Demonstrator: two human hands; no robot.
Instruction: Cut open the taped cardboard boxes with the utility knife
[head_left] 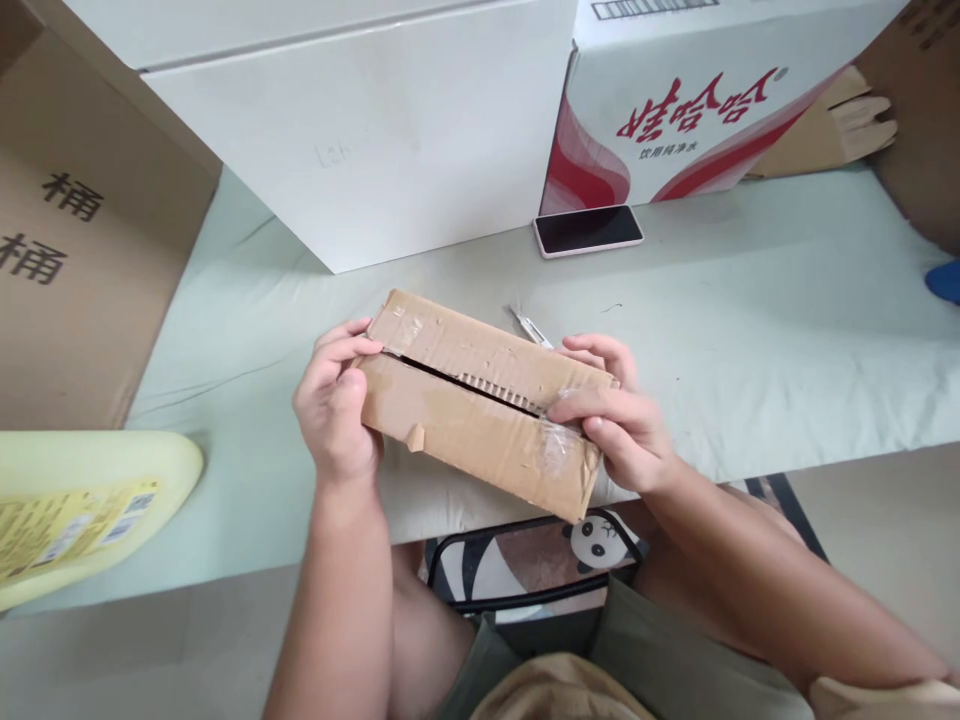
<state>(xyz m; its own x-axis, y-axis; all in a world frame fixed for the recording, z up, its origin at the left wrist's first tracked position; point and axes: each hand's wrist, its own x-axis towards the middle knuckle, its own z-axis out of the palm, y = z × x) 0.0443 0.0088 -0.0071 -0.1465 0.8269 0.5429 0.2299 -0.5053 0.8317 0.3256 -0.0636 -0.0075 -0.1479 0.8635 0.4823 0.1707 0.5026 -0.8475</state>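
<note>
A worn brown cardboard box [465,425] is tilted between my two hands, its top flaps parted by a narrow dark slit along the middle. My left hand [337,400] grips the box's left end, thumb on the near side and fingertips by the slit. At the other end, my right hand [619,415] holds the box, with fingers on the top at the slit beside a patch of clear tape. Behind the box, close to my right fingers, lies a utility knife [532,328] on the light green cloth, partly hidden by the box.
A phone [589,231] lies beyond the knife. Behind stand a large white box [360,150] and a white-and-red carton [675,110]. On the left are a big cardboard box [97,230] and a yellow bottle [97,500]. The green cloth's [750,330] near edge runs past my forearms.
</note>
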